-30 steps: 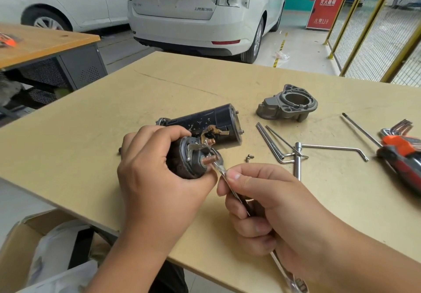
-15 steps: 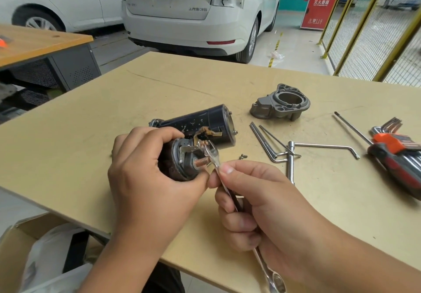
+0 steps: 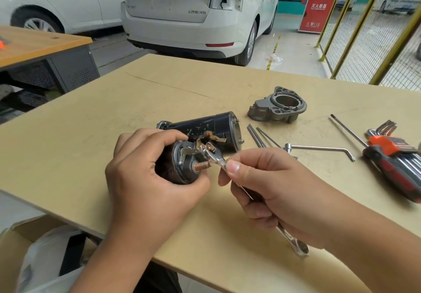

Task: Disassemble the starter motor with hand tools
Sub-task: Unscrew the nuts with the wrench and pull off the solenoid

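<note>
Wrench on starter terminal nut.
The left hand [image 3: 145, 185] grips the starter [image 3: 200, 142] solenoid end, fingers curled round it, above the worktop [image 3: 91, 146]. The right hand [image 3: 273, 192] fingers pinch a wrench [image 3: 218, 159] seated on the nut. A cardboard box [image 3: 20, 235] holds a white bag [image 3: 45, 258]. The car [image 3: 193, 14] badge reads "SUPERB".
</note>
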`<action>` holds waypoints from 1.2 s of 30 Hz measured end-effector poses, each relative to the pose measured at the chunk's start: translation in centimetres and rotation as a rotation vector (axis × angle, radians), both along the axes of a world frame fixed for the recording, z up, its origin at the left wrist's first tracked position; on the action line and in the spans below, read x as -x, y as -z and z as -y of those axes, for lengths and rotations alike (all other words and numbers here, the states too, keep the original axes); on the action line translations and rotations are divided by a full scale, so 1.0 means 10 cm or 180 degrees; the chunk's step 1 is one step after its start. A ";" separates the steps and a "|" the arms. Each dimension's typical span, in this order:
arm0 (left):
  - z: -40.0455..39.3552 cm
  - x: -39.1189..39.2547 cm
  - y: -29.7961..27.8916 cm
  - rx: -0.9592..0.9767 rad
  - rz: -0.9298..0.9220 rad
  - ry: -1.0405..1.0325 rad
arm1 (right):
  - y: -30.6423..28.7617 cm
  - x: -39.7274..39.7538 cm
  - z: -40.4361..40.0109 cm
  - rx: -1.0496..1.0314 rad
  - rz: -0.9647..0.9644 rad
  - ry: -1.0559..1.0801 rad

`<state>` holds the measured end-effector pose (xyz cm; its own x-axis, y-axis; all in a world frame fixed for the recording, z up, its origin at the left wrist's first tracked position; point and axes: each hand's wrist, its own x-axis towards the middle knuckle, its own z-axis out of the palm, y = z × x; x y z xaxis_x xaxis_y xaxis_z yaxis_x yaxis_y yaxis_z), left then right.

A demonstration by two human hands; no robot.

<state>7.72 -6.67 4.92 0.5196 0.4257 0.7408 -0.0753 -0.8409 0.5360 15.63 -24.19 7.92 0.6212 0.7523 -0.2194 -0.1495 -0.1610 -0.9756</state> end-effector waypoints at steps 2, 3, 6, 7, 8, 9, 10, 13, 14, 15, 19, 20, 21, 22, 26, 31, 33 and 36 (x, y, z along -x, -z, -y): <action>0.00 -0.01 -0.05 0.0055 -0.0062 0.0096 | 0.00 -0.02 0.01 0.0019 0.0066 -0.0003; -0.01 -0.02 -0.08 0.0103 -0.0103 0.0164 | 0.00 -0.03 0.02 0.0006 0.0077 0.0021; -0.04 -0.05 -0.27 0.0596 -0.0264 0.0498 | -0.01 -0.04 0.02 -0.0068 0.0031 0.0136; -0.06 -0.08 -0.35 0.0769 -0.0377 0.0622 | -0.02 -0.04 0.02 -0.0070 -0.0006 0.0171; -0.09 -0.13 -0.42 0.0828 -0.0543 0.0713 | -0.03 -0.04 0.01 -0.0053 -0.0050 0.0214; -0.11 -0.19 -0.50 0.0794 -0.0747 0.0768 | -0.03 -0.04 0.01 -0.0030 -0.0110 0.0277; -0.14 -0.26 -0.58 0.0725 -0.0952 0.0800 | -0.02 -0.04 0.00 -0.0016 -0.0208 0.0358; -0.17 -0.46 -0.76 0.0475 -0.1537 0.0895 | 0.02 0.01 -0.04 -0.0126 -0.0746 0.0572; -0.17 -0.51 -0.79 0.0384 -0.1717 0.0953 | 0.03 0.03 -0.06 -0.0253 -0.0963 0.0615; -0.17 -0.56 -0.81 0.0301 -0.1845 0.1019 | 0.05 0.05 -0.09 -0.0426 -0.1163 0.0648; -0.19 -0.72 -0.86 0.0193 -0.2050 0.1349 | 0.07 0.04 -0.13 -0.1055 -0.1635 0.0817; -0.19 -0.75 -0.88 0.0202 -0.2131 0.1441 | 0.06 0.03 -0.13 -0.1121 -0.1651 0.0855; -0.20 -0.78 -0.91 0.0225 -0.2236 0.1532 | 0.05 0.01 -0.13 -0.1144 -0.1636 0.0871; -0.22 -0.81 -0.94 0.0249 -0.2350 0.1626 | 0.05 -0.01 -0.13 -0.1126 -0.1610 0.0867; -0.28 -0.85 -0.99 0.0302 -0.2565 0.2060 | 0.05 -0.02 -0.16 -0.0986 -0.1506 0.0835; -0.37 -0.73 -0.92 0.0045 -0.2716 0.2122 | 0.10 0.02 -0.20 -0.0895 -0.1534 0.0757; -0.43 -0.67 -0.88 -0.0487 -0.2732 0.1844 | 0.13 0.04 -0.21 -0.0762 -0.1493 0.0712; -0.48 -0.56 -0.74 -0.0755 -0.2354 0.1513 | 0.15 0.06 -0.26 -0.0648 -0.1434 0.0629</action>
